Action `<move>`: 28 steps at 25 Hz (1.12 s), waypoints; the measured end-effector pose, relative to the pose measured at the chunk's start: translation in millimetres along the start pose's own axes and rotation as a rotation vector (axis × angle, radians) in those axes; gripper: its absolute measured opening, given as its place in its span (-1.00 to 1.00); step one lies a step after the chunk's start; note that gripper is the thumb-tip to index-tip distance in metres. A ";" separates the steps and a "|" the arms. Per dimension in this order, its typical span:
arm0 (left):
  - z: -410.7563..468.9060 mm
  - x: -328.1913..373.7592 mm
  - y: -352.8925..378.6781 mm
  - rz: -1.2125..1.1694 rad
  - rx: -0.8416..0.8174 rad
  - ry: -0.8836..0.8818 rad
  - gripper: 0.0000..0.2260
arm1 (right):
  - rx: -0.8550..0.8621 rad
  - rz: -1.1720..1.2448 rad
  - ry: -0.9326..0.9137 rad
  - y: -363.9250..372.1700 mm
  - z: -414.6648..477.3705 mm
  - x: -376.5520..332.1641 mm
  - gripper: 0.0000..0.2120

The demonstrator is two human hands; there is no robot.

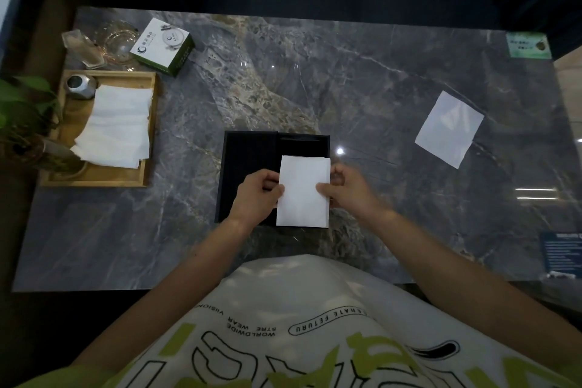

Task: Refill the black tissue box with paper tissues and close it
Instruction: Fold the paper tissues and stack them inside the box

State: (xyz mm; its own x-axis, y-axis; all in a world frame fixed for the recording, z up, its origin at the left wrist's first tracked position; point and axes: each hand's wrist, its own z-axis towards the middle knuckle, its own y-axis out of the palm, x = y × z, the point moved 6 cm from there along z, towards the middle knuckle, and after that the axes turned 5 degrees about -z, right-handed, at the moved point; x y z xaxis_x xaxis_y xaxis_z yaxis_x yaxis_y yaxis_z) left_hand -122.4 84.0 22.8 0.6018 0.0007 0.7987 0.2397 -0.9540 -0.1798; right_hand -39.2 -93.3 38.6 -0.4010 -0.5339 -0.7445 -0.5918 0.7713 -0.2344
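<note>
The black tissue box (pixel 248 161) lies open at the middle of the marble table, its two halves side by side. A white stack of folded paper tissues (pixel 304 190) is held above the right half. My left hand (pixel 256 195) grips the stack's left edge and my right hand (pixel 348 187) grips its right edge. The stack hides most of the right half of the box. More loose tissues (pixel 118 126) lie in a wooden tray (pixel 151 123) at the left.
A single white sheet (pixel 448 129) lies on the table at the right. A green-and-white carton (pixel 162 46), glassware (pixel 104 41) and a small metal can (pixel 80 85) stand at the back left. A plant (pixel 22 110) overhangs the tray's left side. A sofa runs behind the table.
</note>
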 end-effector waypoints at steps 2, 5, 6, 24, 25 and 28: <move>-0.5 3.6 -1.5 0.076 0.056 0.051 -0.82 | 0.054 -0.080 0.013 -1.1 5.5 6.0 -0.83; -1.7 11.9 2.3 0.204 0.089 0.149 -0.91 | 0.117 -0.145 0.040 -2.2 10.4 13.7 -0.73; -1.2 12.1 4.5 0.249 0.079 0.165 -0.92 | 0.131 -0.163 0.041 -2.4 10.3 15.4 -0.70; 31.0 -4.0 35.9 0.504 -0.135 0.030 -0.67 | -0.008 -0.791 -0.103 12.0 37.6 -2.3 -0.62; 33.4 -4.4 37.6 0.525 -0.145 0.034 -0.72 | -0.013 -0.805 -0.099 13.3 40.0 -2.1 -0.62; 37.1 -0.2 43.2 0.576 -0.171 -0.001 -0.86 | -0.018 -0.830 -0.077 15.9 47.2 0.3 -0.67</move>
State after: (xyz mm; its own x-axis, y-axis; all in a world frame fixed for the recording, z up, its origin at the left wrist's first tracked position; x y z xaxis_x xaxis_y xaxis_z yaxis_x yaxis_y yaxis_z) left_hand -83.9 53.9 -6.4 0.5991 -0.5307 0.5996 -0.2514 -0.8356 -0.4884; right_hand -15.7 -64.9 5.2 0.2194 -0.9006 -0.3751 -0.6852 0.1314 -0.7164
